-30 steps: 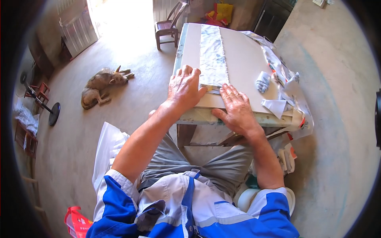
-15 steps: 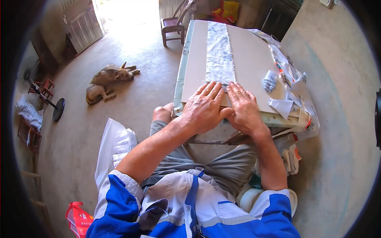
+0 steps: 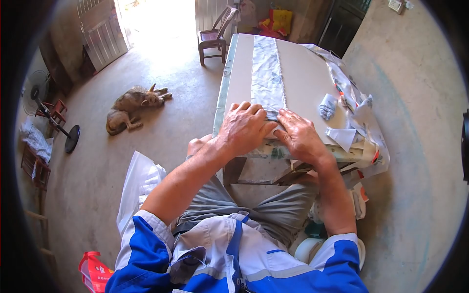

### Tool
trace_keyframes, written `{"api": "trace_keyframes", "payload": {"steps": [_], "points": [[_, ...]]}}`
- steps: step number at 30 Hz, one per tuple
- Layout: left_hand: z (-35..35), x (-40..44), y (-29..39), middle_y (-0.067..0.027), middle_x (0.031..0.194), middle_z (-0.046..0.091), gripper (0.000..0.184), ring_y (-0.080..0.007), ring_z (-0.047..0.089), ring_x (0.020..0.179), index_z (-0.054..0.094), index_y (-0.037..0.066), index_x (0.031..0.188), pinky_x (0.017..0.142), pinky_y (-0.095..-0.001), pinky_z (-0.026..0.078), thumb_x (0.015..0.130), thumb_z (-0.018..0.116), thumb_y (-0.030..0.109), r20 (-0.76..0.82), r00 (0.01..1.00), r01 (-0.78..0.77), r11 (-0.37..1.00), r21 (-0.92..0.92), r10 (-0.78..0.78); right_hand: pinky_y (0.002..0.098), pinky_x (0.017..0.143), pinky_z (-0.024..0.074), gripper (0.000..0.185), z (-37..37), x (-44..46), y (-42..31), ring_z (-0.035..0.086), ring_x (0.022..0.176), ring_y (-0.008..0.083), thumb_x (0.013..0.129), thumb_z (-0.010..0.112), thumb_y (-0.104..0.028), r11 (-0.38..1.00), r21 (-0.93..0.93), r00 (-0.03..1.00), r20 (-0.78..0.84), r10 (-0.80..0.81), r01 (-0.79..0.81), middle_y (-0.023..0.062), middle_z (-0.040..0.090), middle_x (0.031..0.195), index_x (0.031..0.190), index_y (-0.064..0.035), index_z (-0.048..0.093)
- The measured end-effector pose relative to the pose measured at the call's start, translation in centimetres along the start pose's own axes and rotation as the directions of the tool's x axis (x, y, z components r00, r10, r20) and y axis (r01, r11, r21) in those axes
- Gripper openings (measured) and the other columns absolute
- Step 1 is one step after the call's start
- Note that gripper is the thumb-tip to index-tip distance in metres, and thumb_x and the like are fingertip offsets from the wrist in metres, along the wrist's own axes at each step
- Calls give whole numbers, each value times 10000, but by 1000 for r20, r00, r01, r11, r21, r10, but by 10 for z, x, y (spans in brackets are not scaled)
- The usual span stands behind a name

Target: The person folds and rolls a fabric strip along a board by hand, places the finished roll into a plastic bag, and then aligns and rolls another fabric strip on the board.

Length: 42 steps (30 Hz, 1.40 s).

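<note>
A long pale strip of cloth with a frayed right edge runs lengthwise over the board-topped table. At its near end, my left hand rests on the strip's left side with the fingers bent and close together; what they hold, if anything, is hidden. My right hand lies flat on the right side of the same end, fingers extended. Between the two hands a dark, folded bit of the near end shows. A small rolled bundle sits to the right of the strip, with a white scrap nearer the edge.
Loose cloth strips hang along the table's right side. A dog lies on the floor at the left. Beyond the table stands a chair; a fan is at the far left. White fabric lies beside my left leg.
Both hands lay flat and close together on the cloth's near end half a second ago. My left hand has since drawn left and its fingers have bent; a small gap now separates the hands.
</note>
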State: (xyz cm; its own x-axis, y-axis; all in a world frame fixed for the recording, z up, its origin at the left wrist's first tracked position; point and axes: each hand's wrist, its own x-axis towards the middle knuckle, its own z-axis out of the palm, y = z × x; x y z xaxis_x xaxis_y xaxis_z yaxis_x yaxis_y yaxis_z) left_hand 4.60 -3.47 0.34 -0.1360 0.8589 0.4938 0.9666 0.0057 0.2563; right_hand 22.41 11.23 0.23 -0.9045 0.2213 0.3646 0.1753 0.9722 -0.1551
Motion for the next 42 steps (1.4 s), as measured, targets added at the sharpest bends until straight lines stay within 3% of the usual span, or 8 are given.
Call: {"api": "trace_keyframes", "payload": {"steps": [2, 7, 10, 19, 28, 37, 40, 42], "points": [[6, 5, -6, -137, 1154, 689, 308, -326, 637, 1126, 699, 39, 1108, 1019, -480, 443, 990, 676, 322, -30, 999, -27, 1000, 13, 27, 477, 1130, 439, 447, -5, 6, 7, 591, 1363, 345, 1021, 643, -290, 995, 96, 1000, -23, -12, 14, 204, 658, 1416, 1342, 20, 671], [7, 8, -8, -137, 1134, 698, 281, -331, 640, 1128, 713, 37, 1083, 1038, -478, 447, 935, 721, 275, -72, 996, -56, 998, 14, 57, 442, 993, 518, 271, -6, 16, 7, 689, 1171, 329, 985, 681, -152, 998, -42, 991, -122, -59, 54, 150, 736, 1262, 1201, 3, 733], [8, 10, -11, -146, 1113, 708, 285, -339, 638, 1132, 720, 28, 1050, 1042, -487, 447, 919, 721, 281, -99, 993, -62, 998, -25, 59, 439, 979, 515, 245, 0, 17, 13, 690, 1154, 311, 973, 684, -145, 984, -153, 982, -150, -117, 94, 129, 740, 1231, 1167, -5, 735], [11, 11, -18, -83, 1063, 746, 167, -280, 672, 1066, 755, 78, 1064, 1004, -442, 489, 943, 701, 179, -111, 989, -95, 995, 35, 99, 449, 1004, 488, 178, 5, 12, 4, 679, 1126, 304, 934, 699, -122, 990, -133, 951, -298, -89, 51, 106, 733, 1187, 1083, -33, 743], [8, -6, -10, -75, 1024, 750, 98, -286, 695, 997, 737, 96, 996, 946, -443, 506, 933, 711, 166, -184, 978, -103, 994, -25, 97, 444, 976, 494, 219, -5, -1, -5, 678, 1080, 323, 926, 721, -99, 998, 7, 960, -272, -65, 70, 124, 741, 1100, 1140, -55, 721], [-5, -9, -24, -100, 991, 766, 190, -295, 705, 1020, 734, 71, 1107, 927, -436, 549, 933, 724, 146, -173, 984, 5, 981, -196, -39, 440, 861, 557, 233, 6, 3, 0, 703, 972, 342, 927, 730, -60, 945, 316, 927, -323, 190, -83, 162, 745, 1025, 1159, -36, 722], [-4, -8, -26, -111, 973, 767, 203, -289, 712, 997, 726, 66, 1129, 904, -432, 558, 945, 719, 152, -158, 985, 29, 976, -216, -64, 335, 844, 576, 250, 6, 3, 1, 728, 951, 210, 979, 716, -43, 932, 337, 936, -266, 229, -132, 154, 720, 1091, 1227, -22, 697], [-4, -7, -26, -122, 965, 766, 221, -291, 716, 980, 719, 62, 1143, 890, -432, 564, 948, 722, 164, -125, 986, 75, 966, -248, -109, 386, 838, 575, 243, 7, 5, 0, 717, 958, 286, 965, 727, -82, 910, 387, 923, -278, 267, -147, 172, 739, 1029, 1199, -22, 710]]}}
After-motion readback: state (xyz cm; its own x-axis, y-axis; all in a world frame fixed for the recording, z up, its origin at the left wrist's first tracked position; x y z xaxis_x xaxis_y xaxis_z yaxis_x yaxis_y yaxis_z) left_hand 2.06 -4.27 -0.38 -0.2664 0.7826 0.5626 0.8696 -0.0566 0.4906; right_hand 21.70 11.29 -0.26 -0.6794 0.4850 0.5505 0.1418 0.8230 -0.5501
